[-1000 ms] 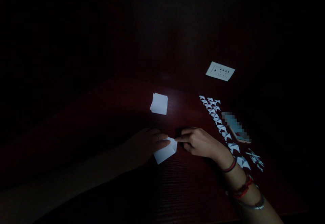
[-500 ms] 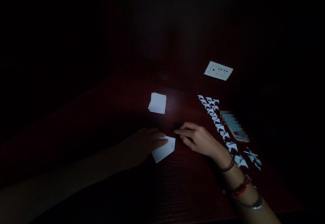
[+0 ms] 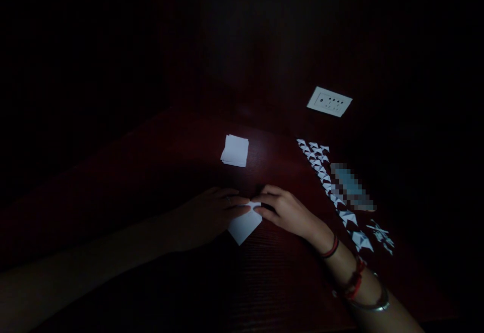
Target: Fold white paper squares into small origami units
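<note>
A small white sheet of paper (image 3: 245, 227), partly folded, lies on the dark red table in front of me. My left hand (image 3: 212, 214) covers its left side, with the thumb and index finger pressing on its upper part. At the upper right corner, my right hand (image 3: 280, 207) pinches the paper between thumb and index finger. The fingertips of both hands almost meet there and hide part of the fold. Beyond the hands rests a stack of square white papers (image 3: 235, 150).
To the right runs a slanting group of several small folded paper pieces (image 3: 321, 174). Beside them lies a blurred-out phone-like object (image 3: 353, 188), with a heap of thin white strips (image 3: 381, 235) nearer me. A socket panel (image 3: 329, 102) is behind. The surroundings are very dark.
My right hand has moved left and taken hold of the paper's upper right corner. My left hand stays on the sheet. The view has shifted slightly.
</note>
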Action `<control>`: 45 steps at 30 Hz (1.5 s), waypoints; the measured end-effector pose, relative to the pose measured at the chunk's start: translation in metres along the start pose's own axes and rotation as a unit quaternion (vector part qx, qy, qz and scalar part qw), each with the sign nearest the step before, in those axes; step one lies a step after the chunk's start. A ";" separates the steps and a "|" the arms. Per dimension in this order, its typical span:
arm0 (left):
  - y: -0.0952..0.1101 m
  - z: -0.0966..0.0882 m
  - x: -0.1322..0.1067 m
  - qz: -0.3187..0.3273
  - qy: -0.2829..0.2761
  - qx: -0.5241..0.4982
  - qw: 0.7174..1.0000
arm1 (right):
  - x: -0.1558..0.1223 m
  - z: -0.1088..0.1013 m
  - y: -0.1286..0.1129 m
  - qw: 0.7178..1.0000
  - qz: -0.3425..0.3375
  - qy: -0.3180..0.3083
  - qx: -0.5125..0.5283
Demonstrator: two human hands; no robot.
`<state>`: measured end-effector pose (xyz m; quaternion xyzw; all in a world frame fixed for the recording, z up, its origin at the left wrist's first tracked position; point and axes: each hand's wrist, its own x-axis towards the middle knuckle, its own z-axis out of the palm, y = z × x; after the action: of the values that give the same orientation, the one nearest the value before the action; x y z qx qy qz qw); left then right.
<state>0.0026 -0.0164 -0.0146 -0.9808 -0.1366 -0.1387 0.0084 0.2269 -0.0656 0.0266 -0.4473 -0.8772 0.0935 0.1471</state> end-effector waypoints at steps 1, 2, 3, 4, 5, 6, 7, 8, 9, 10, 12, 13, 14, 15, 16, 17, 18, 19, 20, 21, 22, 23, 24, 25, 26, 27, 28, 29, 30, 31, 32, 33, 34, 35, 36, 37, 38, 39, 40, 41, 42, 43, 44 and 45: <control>0.000 0.000 0.001 -0.001 0.001 -0.002 1.000 | 0.001 0.002 0.000 1.000 0.008 0.007 0.020; 0.001 0.001 0.002 -0.004 0.003 -0.005 1.000 | 0.001 0.003 0.000 0.999 0.017 0.013 0.040; 0.001 0.001 0.003 -0.009 0.007 -0.008 1.000 | 0.002 0.005 0.000 0.998 0.026 0.020 0.058; 0.002 0.000 0.005 -0.014 0.011 -0.013 1.000 | 0.003 0.006 0.000 0.996 0.036 0.024 0.073; 0.003 0.000 0.006 -0.024 0.014 -0.018 0.999 | 0.003 0.007 0.001 0.995 0.046 0.027 0.082; 0.005 -0.001 0.008 -0.035 0.018 -0.025 0.999 | 0.004 0.008 0.001 0.994 0.056 0.030 0.088; 0.006 -0.002 0.010 -0.043 0.022 -0.032 0.998 | 0.004 0.009 0.001 0.993 0.066 0.032 0.092; 0.007 -0.003 0.012 -0.050 0.026 -0.039 0.998 | 0.005 0.009 0.001 0.992 0.075 0.033 0.096; 0.008 -0.004 0.013 -0.055 0.030 -0.045 0.997 | 0.005 0.010 0.000 0.991 0.085 0.036 0.100; 0.009 -0.005 0.015 -0.057 0.033 -0.051 0.997 | 0.005 0.010 0.000 0.990 0.093 0.038 0.103; 0.010 -0.006 0.017 -0.063 0.038 -0.061 0.995 | 0.005 0.011 -0.001 0.988 0.104 0.039 0.109; 0.010 -0.006 0.019 -0.069 0.041 -0.066 0.995 | 0.005 0.011 -0.001 0.987 0.105 0.037 0.111; 0.010 -0.007 0.020 -0.076 0.044 -0.072 0.993 | 0.004 0.010 -0.001 0.987 0.105 0.034 0.114; 0.011 -0.006 0.022 -0.087 0.049 -0.079 0.992 | 0.004 0.010 -0.001 0.987 0.105 0.031 0.116; 0.011 -0.006 0.025 -0.098 0.054 -0.089 0.990 | 0.004 0.010 -0.002 0.987 0.106 0.028 0.118; 0.012 -0.006 0.027 -0.111 0.060 -0.102 0.987 | 0.003 0.010 -0.002 0.987 0.107 0.027 0.120; 0.012 -0.005 0.029 -0.126 0.069 -0.116 0.983 | 0.003 0.010 -0.003 0.986 0.109 0.030 0.122; 0.012 -0.005 0.031 -0.138 0.080 -0.129 0.979 | 0.003 0.010 -0.004 0.986 0.111 0.034 0.122; 0.012 -0.005 0.032 -0.148 0.090 -0.145 0.974 | 0.003 0.011 -0.005 0.985 0.111 0.042 0.122; 0.012 -0.005 0.033 -0.159 0.103 -0.157 0.969 | 0.004 0.011 -0.006 0.985 0.109 0.052 0.121; 0.012 -0.005 0.034 -0.167 0.114 -0.167 0.965 | 0.004 0.011 -0.008 0.985 0.105 0.065 0.118; 0.012 -0.006 0.033 -0.173 0.125 -0.173 0.961 | 0.005 0.010 -0.009 0.985 0.100 0.080 0.114; 0.012 -0.007 0.033 -0.177 0.139 -0.175 0.959 | 0.005 0.010 -0.011 0.985 0.093 0.097 0.108; 0.012 -0.009 0.033 -0.178 0.154 -0.173 0.957 | 0.005 0.009 -0.013 0.984 0.087 0.113 0.103; 0.013 -0.010 0.032 -0.175 0.171 -0.167 0.955 | 0.005 0.008 -0.015 0.984 0.081 0.128 0.098; 0.014 -0.012 0.032 -0.167 0.185 -0.161 0.955 | 0.005 0.007 -0.017 0.983 0.076 0.141 0.094; 0.015 -0.014 0.032 -0.158 0.197 -0.154 0.955 | 0.005 0.006 -0.019 0.982 0.073 0.150 0.092; 0.017 -0.015 0.032 -0.149 0.207 -0.148 0.956 | 0.005 0.005 -0.021 0.981 0.070 0.155 0.090; 0.018 -0.017 0.033 -0.139 0.209 -0.145 0.957 | 0.005 0.004 -0.023 0.981 0.067 0.157 0.088; 0.020 -0.018 0.033 -0.135 0.214 -0.144 0.957 | 0.005 0.003 -0.025 0.982 0.064 0.157 0.086; 0.022 -0.020 0.033 -0.133 0.221 -0.144 0.955 | 0.005 0.002 -0.027 0.982 0.060 0.156 0.085; 0.023 -0.021 0.033 -0.131 0.224 -0.146 0.955 | 0.005 0.001 -0.028 0.983 0.057 0.155 0.085; 0.024 -0.023 0.033 -0.130 0.227 -0.151 0.953 | 0.005 0.001 -0.029 0.983 0.055 0.155 0.085; 0.025 -0.024 0.032 -0.127 0.227 -0.155 0.953 | 0.005 0.000 -0.030 0.983 0.053 0.155 0.087; 0.026 -0.026 0.032 -0.125 0.226 -0.160 0.953 | 0.005 -0.001 -0.030 0.983 0.051 0.154 0.090; 0.026 -0.027 0.031 -0.123 0.224 -0.163 0.953 | 0.005 -0.003 -0.030 0.983 0.049 0.150 0.094; 0.027 -0.029 0.030 -0.122 0.222 -0.165 0.953 | 0.005 -0.004 -0.029 0.984 0.046 0.144 0.099; 0.027 -0.030 0.029 -0.122 0.219 -0.166 0.954 | 0.005 -0.006 -0.028 0.984 0.042 0.136 0.106; 0.027 -0.031 0.028 -0.123 0.217 -0.167 0.954 | 0.005 -0.007 -0.027 0.985 0.037 0.128 0.113; 0.028 -0.032 0.028 -0.125 0.215 -0.167 0.954 | 0.004 -0.009 -0.026 0.985 0.031 0.120 0.122; 0.028 -0.033 0.027 -0.127 0.213 -0.169 0.954 | 0.004 -0.010 -0.025 0.985 0.026 0.115 0.129; 0.028 -0.034 0.027 -0.128 0.211 -0.170 0.954 | 0.003 -0.012 -0.023 0.984 0.023 0.110 0.136; 0.028 -0.035 0.026 -0.130 0.211 -0.169 0.954 | 0.003 -0.013 -0.021 0.984 0.021 0.108 0.140; 0.028 -0.035 0.026 -0.134 0.209 -0.168 0.954 | 0.002 -0.014 -0.019 0.984 0.021 0.107 0.142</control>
<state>0.0248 -0.0378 0.0267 -0.8899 -0.2362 -0.3617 -0.1466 0.2157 -0.0746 0.0455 -0.4477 -0.8246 0.1717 0.3001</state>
